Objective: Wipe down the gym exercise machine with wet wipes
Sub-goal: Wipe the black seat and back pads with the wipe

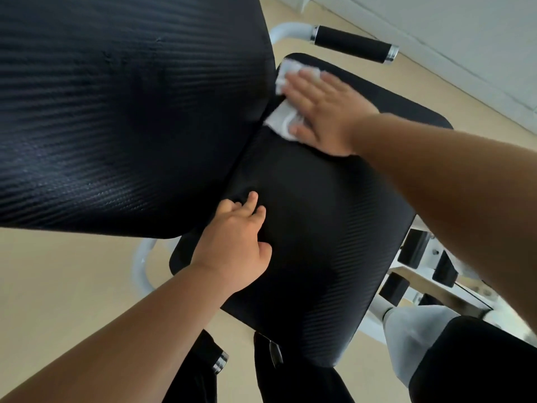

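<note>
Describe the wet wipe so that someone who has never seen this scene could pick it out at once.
Start at the big black seat pad in the middle and follow it to where it meets the backrest pad. There the right hand presses flat on the wet wipe. It is the only white, crumpled sheet on the black padding.

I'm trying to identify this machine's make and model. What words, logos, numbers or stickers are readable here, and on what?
None: no readable text shows anywhere in this view.
The seat pad, back pad, handle grip and white frame show no label, logo or number.
The wipe under the right hand is plain white, with no print.
</note>
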`<state>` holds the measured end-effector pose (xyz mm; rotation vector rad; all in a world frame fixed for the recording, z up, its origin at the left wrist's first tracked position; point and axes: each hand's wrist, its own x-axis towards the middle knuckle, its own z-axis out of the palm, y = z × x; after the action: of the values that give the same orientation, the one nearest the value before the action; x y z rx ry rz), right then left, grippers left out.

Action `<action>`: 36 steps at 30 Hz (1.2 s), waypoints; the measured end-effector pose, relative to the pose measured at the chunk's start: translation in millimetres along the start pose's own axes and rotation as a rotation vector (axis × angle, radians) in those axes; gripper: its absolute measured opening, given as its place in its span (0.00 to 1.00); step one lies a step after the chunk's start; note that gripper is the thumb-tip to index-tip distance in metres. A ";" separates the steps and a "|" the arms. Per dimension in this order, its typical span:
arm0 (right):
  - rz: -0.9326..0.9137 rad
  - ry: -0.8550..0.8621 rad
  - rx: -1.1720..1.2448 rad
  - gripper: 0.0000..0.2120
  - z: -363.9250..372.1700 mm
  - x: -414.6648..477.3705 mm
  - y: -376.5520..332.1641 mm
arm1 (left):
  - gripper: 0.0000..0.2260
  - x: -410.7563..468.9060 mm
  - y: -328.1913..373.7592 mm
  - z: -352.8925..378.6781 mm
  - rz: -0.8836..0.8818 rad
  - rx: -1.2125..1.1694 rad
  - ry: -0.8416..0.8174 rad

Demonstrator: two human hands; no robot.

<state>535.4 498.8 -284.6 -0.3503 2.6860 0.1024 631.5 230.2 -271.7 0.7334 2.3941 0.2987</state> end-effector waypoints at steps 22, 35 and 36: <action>0.508 0.013 0.277 0.34 45.3 -116.6 -64.0 | 0.24 1.8 -2.6 12.6 0.011 0.086 0.078; 0.947 0.149 0.569 0.42 57.7 -144.7 -2.2 | 0.26 -0.2 -2.9 18.8 0.043 0.210 0.086; 0.959 0.148 0.530 0.40 60.5 -140.7 -19.8 | 0.26 -0.2 -2.6 19.1 0.040 0.213 0.087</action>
<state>688.4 519.4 -280.3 1.1179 2.6335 -0.3593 642.3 228.6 -287.6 0.8816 2.5221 0.0945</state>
